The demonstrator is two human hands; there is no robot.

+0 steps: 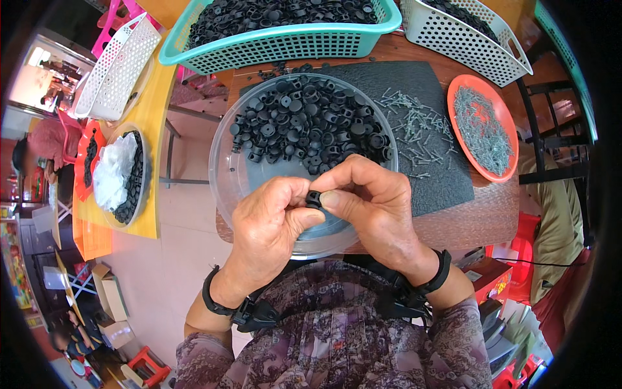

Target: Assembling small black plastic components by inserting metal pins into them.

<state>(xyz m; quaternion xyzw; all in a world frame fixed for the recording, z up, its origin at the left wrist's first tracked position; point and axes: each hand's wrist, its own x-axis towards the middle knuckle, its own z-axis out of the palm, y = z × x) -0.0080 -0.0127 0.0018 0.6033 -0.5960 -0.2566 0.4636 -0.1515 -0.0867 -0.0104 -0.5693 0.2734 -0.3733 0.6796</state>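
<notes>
One black part (313,199), pinched (long axis unclear)

The brown table (453,233) bears a black mat (435,196) strewn with pins (422,123); a clear tub (222,175) and red plate (483,80) overlap the mat; a teal basket (285,47) and white basket (466,52) stand behind.

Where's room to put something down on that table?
The brown table is bare between the black mat and the table's near-right edge. The mat's near corner, below scattered metal pieces, looks bare too. It's crowded at the clear tub: black parts inside, left hand and right hand above. The orange plate is heaped.
</notes>
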